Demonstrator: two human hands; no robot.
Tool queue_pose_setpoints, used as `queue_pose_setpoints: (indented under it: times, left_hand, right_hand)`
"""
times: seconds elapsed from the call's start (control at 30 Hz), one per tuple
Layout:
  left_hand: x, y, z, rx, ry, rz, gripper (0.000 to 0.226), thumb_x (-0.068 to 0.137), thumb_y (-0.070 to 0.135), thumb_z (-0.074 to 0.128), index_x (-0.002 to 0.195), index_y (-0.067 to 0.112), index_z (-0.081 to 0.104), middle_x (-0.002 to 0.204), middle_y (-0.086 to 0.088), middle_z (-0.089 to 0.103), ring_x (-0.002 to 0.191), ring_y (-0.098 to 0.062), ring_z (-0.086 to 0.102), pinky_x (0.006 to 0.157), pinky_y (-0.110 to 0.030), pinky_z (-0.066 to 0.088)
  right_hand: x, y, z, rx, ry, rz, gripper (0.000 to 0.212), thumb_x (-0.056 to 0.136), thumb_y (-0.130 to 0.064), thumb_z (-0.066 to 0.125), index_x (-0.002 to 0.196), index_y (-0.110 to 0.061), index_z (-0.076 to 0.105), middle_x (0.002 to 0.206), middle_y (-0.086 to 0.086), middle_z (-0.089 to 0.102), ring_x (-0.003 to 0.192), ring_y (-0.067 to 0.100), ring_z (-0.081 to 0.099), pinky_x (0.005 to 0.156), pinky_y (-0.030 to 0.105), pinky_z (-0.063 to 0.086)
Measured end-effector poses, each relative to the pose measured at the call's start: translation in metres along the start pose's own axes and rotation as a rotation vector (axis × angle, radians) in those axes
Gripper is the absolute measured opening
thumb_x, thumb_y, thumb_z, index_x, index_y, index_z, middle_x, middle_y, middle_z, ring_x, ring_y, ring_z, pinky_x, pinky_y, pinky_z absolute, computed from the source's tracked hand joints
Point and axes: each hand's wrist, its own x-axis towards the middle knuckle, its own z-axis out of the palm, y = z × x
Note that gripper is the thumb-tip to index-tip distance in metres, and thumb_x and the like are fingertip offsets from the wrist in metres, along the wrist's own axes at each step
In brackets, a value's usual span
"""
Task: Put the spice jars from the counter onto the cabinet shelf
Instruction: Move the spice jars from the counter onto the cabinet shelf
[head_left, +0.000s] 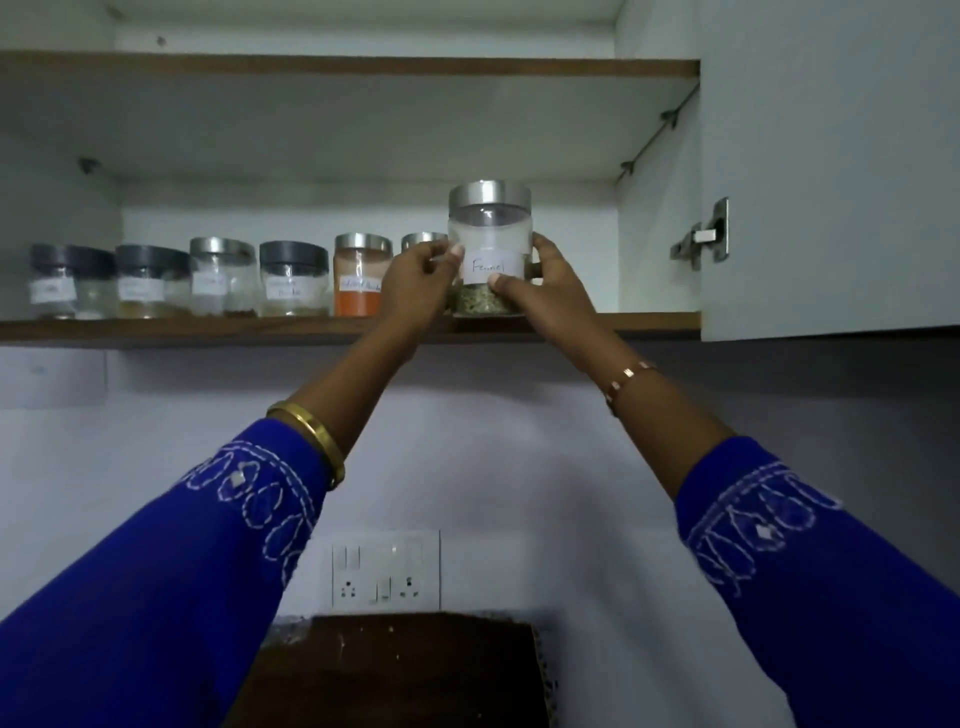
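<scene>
Fennel jar (490, 249): clear glass, steel lid, long axis upright, seeds filling the bottom third. It stands at the front lip of the cabinet shelf (208, 330), at the right end of the jar row; whether its base bears fully on the board cannot be told. Left hand (418, 283) clasps it from 9 o'clock, thumb on the front glass, fingers wrapped round the side. Right hand (551, 280) clasps it from 3 o'clock, thumb pressed just under the paper label. Both hands are pinched on the jar, which sits directly between them, neither nearer. Both forearms reach steeply upward, wrists bent inward. Judgement: remaining move is a short push toward 12 o'clock, rearward; the partly hidden steel-lidded jar (422, 240) just beside at 9 o'clock limits leftward drift. Open shelf lies at 3 o'clock.
</scene>
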Motion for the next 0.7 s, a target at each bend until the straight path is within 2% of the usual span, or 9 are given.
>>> queue_pose_setpoints:
  times: [0.1, 0.2, 0.27, 0.33, 0.43, 0.5, 0.6, 0.7]
  left_hand:
    - [0.017, -0.011, 0.002, 0.014, -0.006, -0.016, 0.04, 0.094, 0.027, 0.047, 0.127, 0.005, 0.051, 0.119, -0.018, 0.062, 0.107, -0.029, 0.061, 0.093, -0.049, 0.051]
    - [0.024, -0.018, 0.005, 0.044, -0.027, -0.02, 0.042, 0.093, 0.022, 0.051, 0.132, 0.008, 0.047, 0.119, -0.02, 0.061, 0.107, -0.031, 0.061, 0.092, -0.047, 0.052]
    - [0.026, -0.023, 0.009, 0.098, -0.043, -0.005, 0.046, 0.09, 0.018, 0.055, 0.134, 0.01, 0.044, 0.121, -0.019, 0.06, 0.112, -0.029, 0.058, 0.094, -0.044, 0.05]
    - [0.03, -0.029, 0.013, 0.149, -0.04, 0.016, 0.051, 0.088, 0.014, 0.059, 0.136, 0.01, 0.044, 0.124, -0.017, 0.059, 0.117, -0.026, 0.055, 0.098, -0.042, 0.047]
    - [0.044, -0.038, 0.016, 0.242, -0.046, 0.014, 0.053, 0.083, 0.013, 0.065, 0.133, 0.008, 0.047, 0.12, -0.016, 0.063, 0.112, -0.027, 0.059, 0.096, -0.034, 0.047]
    - [0.052, -0.042, 0.019, 0.365, -0.045, -0.016, 0.052, 0.079, 0.015, 0.07, 0.128, 0.008, 0.053, 0.118, -0.014, 0.065, 0.108, -0.025, 0.061, 0.091, -0.029, 0.044]
    - [0.064, -0.045, 0.027, 0.593, -0.101, -0.069, 0.044, 0.079, 0.016, 0.069, 0.121, 0.008, 0.059, 0.122, -0.012, 0.063, 0.115, -0.025, 0.056, 0.094, -0.03, 0.042]
    - [0.075, -0.045, 0.033, 0.651, -0.221, -0.125, 0.006, 0.084, 0.008, 0.06, 0.087, 0.012, 0.063, 0.092, -0.004, 0.061, 0.105, -0.023, 0.053, 0.082, -0.028, 0.044]
  right_hand:
    - [0.019, 0.007, 0.007, -0.063, 0.017, -0.008, 0.052, 0.089, -0.014, 0.057, 0.137, -0.012, 0.036, 0.105, 0.001, 0.052, 0.092, 0.015, 0.054, 0.065, 0.011, 0.044]
    - [0.035, 0.019, 0.013, -0.125, 0.014, 0.013, 0.049, 0.089, -0.017, 0.056, 0.135, -0.011, 0.038, 0.12, 0.009, 0.058, 0.106, 0.025, 0.058, 0.081, 0.025, 0.047]
    - [0.041, 0.029, 0.015, -0.194, -0.011, 0.039, 0.048, 0.09, -0.018, 0.055, 0.134, -0.009, 0.037, 0.125, 0.013, 0.056, 0.111, 0.028, 0.056, 0.086, 0.03, 0.045]
    - [0.048, 0.038, 0.016, -0.28, -0.022, 0.056, 0.046, 0.091, -0.02, 0.053, 0.133, -0.007, 0.039, 0.128, 0.014, 0.055, 0.114, 0.029, 0.054, 0.087, 0.03, 0.043]
    - [0.06, 0.046, 0.015, -0.406, -0.011, 0.086, 0.046, 0.091, -0.024, 0.056, 0.129, -0.003, 0.043, 0.129, 0.016, 0.054, 0.116, 0.03, 0.052, 0.084, 0.027, 0.04]
    - [0.065, 0.05, 0.015, -0.472, 0.039, 0.106, 0.047, 0.089, -0.024, 0.061, 0.126, 0.0, 0.044, 0.128, 0.017, 0.054, 0.116, 0.03, 0.053, 0.081, 0.027, 0.039]
    - [0.073, 0.059, 0.018, -0.586, 0.099, 0.106, 0.046, 0.084, -0.017, 0.067, 0.119, 0.002, 0.045, 0.122, 0.018, 0.057, 0.112, 0.032, 0.055, 0.081, 0.03, 0.042]
    - [0.085, 0.07, 0.022, -0.688, 0.126, 0.086, 0.034, 0.084, -0.005, 0.061, 0.114, 0.003, 0.048, 0.117, 0.021, 0.059, 0.108, 0.034, 0.056, 0.079, 0.031, 0.042]
